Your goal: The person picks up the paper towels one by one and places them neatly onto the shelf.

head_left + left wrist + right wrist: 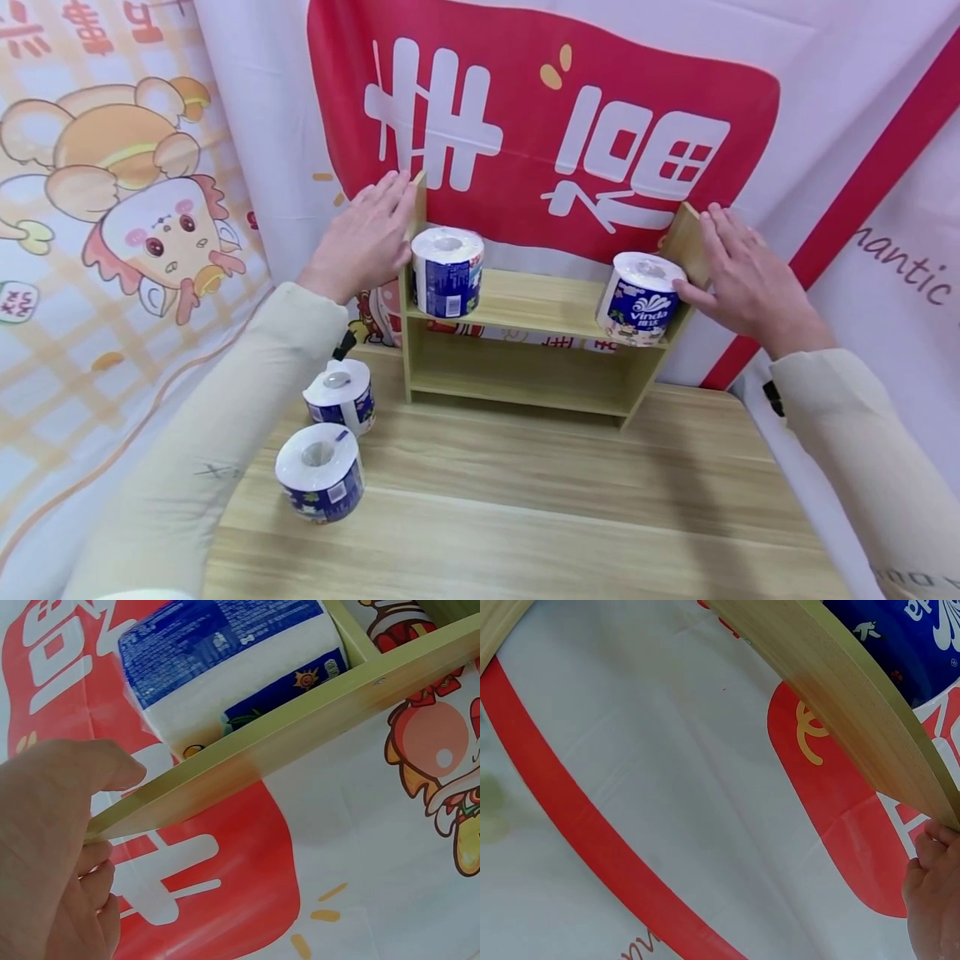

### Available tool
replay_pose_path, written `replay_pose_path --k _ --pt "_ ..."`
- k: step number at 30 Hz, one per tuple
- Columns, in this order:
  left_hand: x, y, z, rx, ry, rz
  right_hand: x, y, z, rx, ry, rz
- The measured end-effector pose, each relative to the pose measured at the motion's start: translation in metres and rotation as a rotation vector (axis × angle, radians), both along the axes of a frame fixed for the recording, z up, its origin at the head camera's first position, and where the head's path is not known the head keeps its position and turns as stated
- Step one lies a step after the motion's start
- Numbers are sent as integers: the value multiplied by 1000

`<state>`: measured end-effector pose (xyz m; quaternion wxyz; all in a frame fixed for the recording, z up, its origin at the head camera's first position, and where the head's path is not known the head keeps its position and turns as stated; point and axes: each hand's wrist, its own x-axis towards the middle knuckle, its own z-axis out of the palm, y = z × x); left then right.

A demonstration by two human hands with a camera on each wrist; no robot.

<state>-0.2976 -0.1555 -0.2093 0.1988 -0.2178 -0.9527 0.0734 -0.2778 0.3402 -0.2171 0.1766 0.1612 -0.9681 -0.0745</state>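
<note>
Shelf unit (525, 333): small light-wood rack, two tiers, open front, standing at the far edge of the wooden table (525, 517) against the printed backdrop (570, 108). Left hand (367, 237) lies flat on the outside of the left side panel, fingers straight, thumb over the panel's edge. Right hand (738, 271) presses flat against the outside of the right panel, thumb touching the tilted right roll (639, 298). Upright left roll (447, 271) sits at the left end of the upper tier. Two more rolls on the table, near left: far one (341, 396), near one (321, 472).

Left wrist view: thumb (97, 769) on the panel edge, roll label up close. Right wrist view: only fingertips (930, 847) at the panel edge.
</note>
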Motion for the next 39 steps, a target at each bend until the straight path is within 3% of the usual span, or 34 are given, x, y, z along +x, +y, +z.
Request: replay_pose_path --k 11,21,26,31,39 --pt "20 -12 13 5 26 -32 1 0 -1 -19 -2 13" --pt "54 -31 16 -98 52 -59 2 0 0 -37 -22 20" --pt "70 -39 8 -121 58 -103 3 1 0 -40 -21 18" --pt "82 -49 -8 -95 -27 -138 4 2 0 -44 -29 17" --pt "106 -66 -34 5 -195 -129 3 1 1 -40 -40 15"
